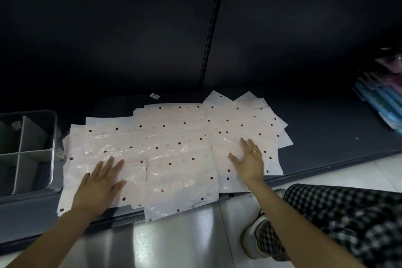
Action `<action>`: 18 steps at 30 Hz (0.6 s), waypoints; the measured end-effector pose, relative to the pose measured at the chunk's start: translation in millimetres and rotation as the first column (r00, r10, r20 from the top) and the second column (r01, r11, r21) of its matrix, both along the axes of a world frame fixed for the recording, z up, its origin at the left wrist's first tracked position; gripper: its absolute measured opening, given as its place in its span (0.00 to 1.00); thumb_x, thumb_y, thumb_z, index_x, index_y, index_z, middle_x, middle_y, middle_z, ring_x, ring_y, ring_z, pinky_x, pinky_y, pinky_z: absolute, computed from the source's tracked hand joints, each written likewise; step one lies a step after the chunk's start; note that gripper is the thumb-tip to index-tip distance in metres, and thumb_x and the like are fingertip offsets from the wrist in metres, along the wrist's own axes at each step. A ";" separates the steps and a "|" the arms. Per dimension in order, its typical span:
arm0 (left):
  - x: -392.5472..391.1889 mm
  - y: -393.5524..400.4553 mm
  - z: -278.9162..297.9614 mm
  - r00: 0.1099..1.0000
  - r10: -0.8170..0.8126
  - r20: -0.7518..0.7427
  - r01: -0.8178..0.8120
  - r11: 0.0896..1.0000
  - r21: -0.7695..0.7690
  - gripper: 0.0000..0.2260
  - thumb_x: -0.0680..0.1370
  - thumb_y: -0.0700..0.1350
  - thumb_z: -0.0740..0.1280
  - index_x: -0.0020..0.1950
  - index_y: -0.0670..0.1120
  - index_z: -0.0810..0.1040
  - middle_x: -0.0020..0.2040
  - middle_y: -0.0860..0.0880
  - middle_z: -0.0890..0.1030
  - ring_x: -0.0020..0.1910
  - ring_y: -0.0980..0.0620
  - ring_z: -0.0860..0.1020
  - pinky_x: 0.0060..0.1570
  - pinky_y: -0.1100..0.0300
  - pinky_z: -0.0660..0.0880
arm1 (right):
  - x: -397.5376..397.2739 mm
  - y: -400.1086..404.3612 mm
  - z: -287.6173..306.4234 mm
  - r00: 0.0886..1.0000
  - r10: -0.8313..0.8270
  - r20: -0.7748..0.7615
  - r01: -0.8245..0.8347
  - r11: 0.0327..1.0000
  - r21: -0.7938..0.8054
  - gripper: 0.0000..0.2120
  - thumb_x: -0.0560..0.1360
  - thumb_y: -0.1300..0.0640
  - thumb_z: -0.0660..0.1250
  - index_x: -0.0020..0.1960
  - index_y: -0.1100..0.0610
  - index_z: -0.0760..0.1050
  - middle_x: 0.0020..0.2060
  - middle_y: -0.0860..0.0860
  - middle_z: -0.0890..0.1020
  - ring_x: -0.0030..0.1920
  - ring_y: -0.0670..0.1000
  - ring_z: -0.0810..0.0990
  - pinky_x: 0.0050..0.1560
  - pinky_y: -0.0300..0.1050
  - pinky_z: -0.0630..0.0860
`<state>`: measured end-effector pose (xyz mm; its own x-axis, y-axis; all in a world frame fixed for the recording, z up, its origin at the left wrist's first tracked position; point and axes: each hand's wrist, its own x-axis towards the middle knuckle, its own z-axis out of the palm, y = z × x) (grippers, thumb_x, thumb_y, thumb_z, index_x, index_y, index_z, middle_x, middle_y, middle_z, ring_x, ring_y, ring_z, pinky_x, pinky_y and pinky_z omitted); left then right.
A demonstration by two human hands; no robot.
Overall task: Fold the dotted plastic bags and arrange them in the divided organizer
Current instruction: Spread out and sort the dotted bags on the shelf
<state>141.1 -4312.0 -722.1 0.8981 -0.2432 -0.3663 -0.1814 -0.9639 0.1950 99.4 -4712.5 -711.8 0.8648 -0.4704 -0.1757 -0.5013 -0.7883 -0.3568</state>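
Observation:
Several pale pink plastic bags with dark dots lie spread flat and overlapping on a low dark shelf. One bag hangs over the shelf's front edge. My left hand rests flat on the bags at the left, fingers straight and spread. My right hand, with a ring on one finger, presses flat on the bags at the right. A grey divided organizer stands at the shelf's left end, just beside the bags; its compartments look mostly bare.
The dark shelf has a dark back wall with a slotted upright. Blue and pink packaged goods lie at the far right. A small white tag sits behind the bags. My checkered trouser leg and shoe are on the shiny floor below.

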 end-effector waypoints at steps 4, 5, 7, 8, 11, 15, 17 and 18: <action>-1.6 3.7 5.3 0.974 0.201 0.108 -0.177 0.963 -0.202 0.19 0.78 0.46 0.66 0.68 0.47 0.72 0.71 0.47 0.69 0.70 0.45 0.67 0.63 0.50 0.67 | -11.0 -20.8 -8.2 0.999 -0.001 0.035 -0.001 0.999 0.048 0.20 0.79 0.48 0.61 0.69 0.51 0.70 0.73 0.50 0.64 0.75 0.51 0.56 0.72 0.46 0.58; -2.2 4.3 6.7 0.953 0.274 0.130 -0.233 0.935 -0.266 0.14 0.76 0.43 0.69 0.61 0.46 0.78 0.66 0.45 0.75 0.64 0.44 0.72 0.57 0.51 0.71 | -10.6 -19.9 -8.3 0.997 -0.024 0.078 0.021 0.999 0.047 0.17 0.79 0.51 0.61 0.66 0.53 0.73 0.72 0.50 0.67 0.74 0.51 0.59 0.71 0.45 0.61; -3.7 4.8 10.5 0.928 0.342 0.149 -0.288 0.910 -0.297 0.06 0.75 0.42 0.69 0.52 0.46 0.80 0.59 0.44 0.79 0.56 0.42 0.76 0.50 0.53 0.72 | -7.8 -19.5 -5.1 0.989 -0.076 0.128 0.072 0.997 0.039 0.13 0.79 0.55 0.61 0.61 0.57 0.77 0.66 0.52 0.74 0.69 0.53 0.67 0.62 0.46 0.68; -4.0 4.4 11.7 0.926 0.334 0.174 -0.279 0.919 -0.278 0.06 0.76 0.42 0.68 0.52 0.44 0.80 0.57 0.42 0.80 0.56 0.41 0.76 0.49 0.52 0.73 | -6.0 -20.4 -2.5 0.985 -0.100 0.144 0.095 0.995 0.041 0.12 0.80 0.56 0.60 0.58 0.59 0.78 0.61 0.55 0.78 0.64 0.55 0.72 0.55 0.47 0.70; -5.0 2.5 15.9 0.919 0.307 0.247 -0.250 0.939 -0.238 0.06 0.78 0.40 0.64 0.50 0.39 0.79 0.48 0.39 0.80 0.51 0.38 0.75 0.42 0.49 0.73 | -1.2 -21.3 6.6 0.972 -0.145 0.185 0.126 0.986 0.111 0.12 0.82 0.57 0.53 0.53 0.61 0.73 0.42 0.58 0.79 0.44 0.58 0.75 0.36 0.45 0.65; -6.9 13.1 24.1 0.912 0.307 0.272 -0.290 0.952 -0.102 0.14 0.81 0.50 0.56 0.42 0.42 0.72 0.40 0.43 0.77 0.40 0.42 0.75 0.36 0.54 0.70 | 8.0 1.9 22.8 0.954 -0.129 0.270 0.029 0.938 0.345 0.10 0.83 0.55 0.49 0.46 0.57 0.64 0.37 0.49 0.73 0.39 0.52 0.70 0.34 0.42 0.63; -8.7 13.0 32.0 0.917 0.262 0.299 -0.272 0.962 -0.012 0.17 0.81 0.55 0.54 0.42 0.44 0.72 0.37 0.45 0.78 0.36 0.44 0.76 0.34 0.55 0.69 | 13.8 23.2 31.3 0.952 -0.065 0.299 -0.066 0.910 0.409 0.11 0.83 0.55 0.48 0.48 0.57 0.66 0.37 0.46 0.73 0.37 0.49 0.70 0.35 0.42 0.64; -10.0 9.4 36.9 0.931 0.222 0.289 -0.250 0.966 0.063 0.18 0.81 0.57 0.52 0.46 0.45 0.71 0.37 0.46 0.79 0.36 0.44 0.78 0.34 0.56 0.68 | 16.5 35.8 35.7 0.950 -0.020 0.311 -0.117 0.902 0.415 0.11 0.83 0.55 0.49 0.49 0.57 0.67 0.38 0.46 0.74 0.35 0.47 0.70 0.37 0.42 0.64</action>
<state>131.1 -4302.6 -685.2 0.9944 0.0129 -0.1053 0.0207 -0.9971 0.0731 115.9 -4676.7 -676.2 0.9275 -0.3659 -0.0760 -0.2807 -0.5479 -0.7880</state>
